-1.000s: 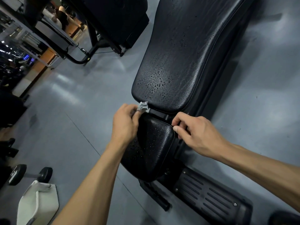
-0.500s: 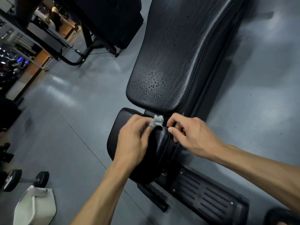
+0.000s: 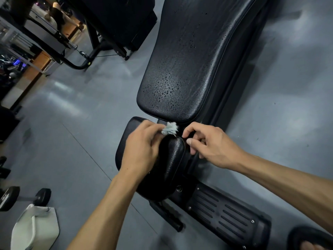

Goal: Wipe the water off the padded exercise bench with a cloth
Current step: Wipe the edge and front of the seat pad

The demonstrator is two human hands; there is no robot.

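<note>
The left hand (image 3: 142, 150) has its grip clamped on a small wad of pale cloth (image 3: 170, 128), pinched at the fingertips over the far end of the seat pad (image 3: 172, 159), just short of the gap before the back pad (image 3: 182, 76). The water lies straight ahead of that grip: beads cluster on the back pad's near end and thin out along its long axis, which runs away and to the right. The left hand is the nearer one to them. The right hand (image 3: 210, 147) rests just right of the cloth at the bench's edge, fingers curled and holding nothing. No brand or writing can be read.
</note>
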